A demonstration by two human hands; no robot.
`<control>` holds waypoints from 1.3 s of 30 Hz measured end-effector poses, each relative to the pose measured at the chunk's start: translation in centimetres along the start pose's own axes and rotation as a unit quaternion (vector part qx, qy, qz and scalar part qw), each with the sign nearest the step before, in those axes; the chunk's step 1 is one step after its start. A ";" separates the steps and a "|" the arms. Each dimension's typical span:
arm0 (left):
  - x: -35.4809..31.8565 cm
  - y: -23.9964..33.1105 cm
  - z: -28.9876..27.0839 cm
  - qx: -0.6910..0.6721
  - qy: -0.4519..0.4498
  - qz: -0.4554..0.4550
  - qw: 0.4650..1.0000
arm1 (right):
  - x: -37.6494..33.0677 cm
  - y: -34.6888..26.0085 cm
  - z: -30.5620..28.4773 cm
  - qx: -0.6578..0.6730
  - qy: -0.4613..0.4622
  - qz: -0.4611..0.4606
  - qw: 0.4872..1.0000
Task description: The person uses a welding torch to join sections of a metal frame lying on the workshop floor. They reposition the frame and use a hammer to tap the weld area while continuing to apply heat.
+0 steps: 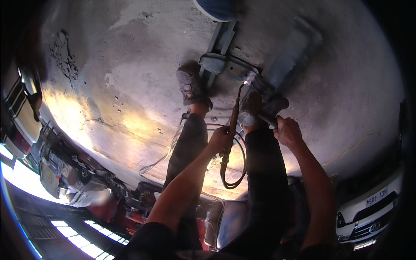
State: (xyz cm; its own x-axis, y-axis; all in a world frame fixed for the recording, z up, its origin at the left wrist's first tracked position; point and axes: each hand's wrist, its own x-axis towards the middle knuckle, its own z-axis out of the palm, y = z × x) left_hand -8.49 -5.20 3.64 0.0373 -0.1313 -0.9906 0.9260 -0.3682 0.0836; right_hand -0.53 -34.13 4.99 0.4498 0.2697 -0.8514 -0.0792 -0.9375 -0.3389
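Note:
My left hand (220, 139) is closed around a gas torch (234, 117) whose bent tip points away from me. A bright glow sits at the tip, against one end of a grey metal bracket (236, 69) lying on the floor. Hoses (235, 184) loop down from the torch's rear end between my legs. In my right hand (288, 132) is the handle of a hammer. Its heavy head (248, 116) is just above my right foot, a little short of the bracket and apart from the torch.
My left shoe (187, 86) is beside the bracket. A long metal channel (223, 37) runs away from it toward a blue rounded thing (219, 9). A flat dark piece (290, 54) lies right of it. A white car (370, 212) stands at lower right, cluttered parts (82, 173) at lower left.

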 end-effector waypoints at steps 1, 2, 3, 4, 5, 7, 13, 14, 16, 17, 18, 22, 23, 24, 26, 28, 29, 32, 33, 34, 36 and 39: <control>0.4 0.0 -0.5 0.006 0.016 -0.003 1.000 | -1.1 -1.2 0.3 0.026 -0.040 0.034 0.998; 1.0 -1.4 -0.8 -0.005 0.026 0.038 0.999 | -2.0 -2.4 0.3 0.049 -0.048 0.027 0.997; 1.4 -2.9 -1.1 -0.019 0.015 0.080 0.996 | -2.6 -3.5 0.2 0.071 -0.056 0.020 0.996; 0.8 -2.1 -0.9 -0.036 0.011 0.060 0.997 | -3.6 -4.0 0.4 0.082 -0.057 0.027 0.995; 0.2 -0.7 -0.9 -0.050 0.006 0.042 0.998 | -4.5 -4.6 0.2 0.095 -0.056 0.033 0.993; -0.2 -0.5 -0.7 -0.052 -0.011 0.070 0.996 | -6.0 -6.1 -1.3 0.115 -0.036 0.008 0.993; 0.8 -4.0 -0.4 -0.081 0.000 0.209 0.975 | -6.7 -11.6 -8.0 0.178 0.117 -0.180 0.960; 0.8 -3.9 -0.4 -0.079 -0.005 0.188 0.979 | -6.1 -11.6 -8.2 0.186 0.127 -0.189 0.956; 0.5 -4.3 -0.6 -0.074 0.001 0.167 0.983 | -3.6 -11.2 -8.5 0.208 0.114 -0.193 0.952; 0.6 -3.9 -0.5 -0.066 -0.004 0.141 0.988 | -2.0 -9.5 -7.3 0.214 0.210 -0.241 0.923; 0.9 -3.1 -0.3 -0.052 -0.012 0.113 0.992 | -1.0 -6.6 -5.9 0.213 0.180 -0.175 0.944; -0.6 -0.1 -0.3 -0.033 -0.006 0.081 0.996 | 2.5 2.2 -1.7 0.177 0.068 0.111 0.976; -0.7 0.2 -0.4 -0.046 -0.010 0.086 0.995 | 2.9 1.7 -1.9 0.234 0.091 0.108 0.962; -0.6 0.5 -0.6 -0.041 -0.008 0.078 0.996 | 2.8 1.1 -2.1 0.260 0.109 0.112 0.953; -0.5 0.5 -1.0 -0.037 0.007 0.056 0.998 | 1.7 -1.6 -3.4 0.313 0.136 0.110 0.934; 0.0 0.9 -0.9 0.005 0.022 0.097 0.995 | -0.7 -2.8 -4.3 0.342 0.143 0.120 0.921; 0.0 0.7 -0.4 0.023 0.026 0.112 0.993 | -2.7 -3.5 -4.5 0.355 0.142 0.130 0.915; 0.7 1.0 -0.5 0.036 0.030 0.086 0.995 | -7.9 -8.5 -5.8 0.586 0.059 0.237 0.772; 0.7 1.2 -0.4 0.037 0.031 0.076 0.996 | -9.3 -10.4 -6.5 0.651 0.028 0.262 0.712; 0.7 1.5 -0.4 0.048 0.035 0.083 0.995 | -10.7 -12.0 -6.6 0.683 0.023 0.278 0.675; 0.7 2.3 -0.4 0.070 0.042 0.097 0.992 | -13.1 -14.8 -6.8 0.741 0.013 0.303 0.599; 0.3 4.3 -0.3 0.033 0.027 0.078 0.996 | -15.5 -17.5 -4.8 0.786 0.014 0.314 0.532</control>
State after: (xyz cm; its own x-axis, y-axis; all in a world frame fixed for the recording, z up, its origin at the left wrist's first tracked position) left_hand -4.39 -6.57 3.71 0.2002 -0.1428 -0.9693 0.8810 -0.4065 0.2419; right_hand -1.82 -22.93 26.06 -0.0932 -0.0118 -0.9956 -0.8585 0.5075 0.0744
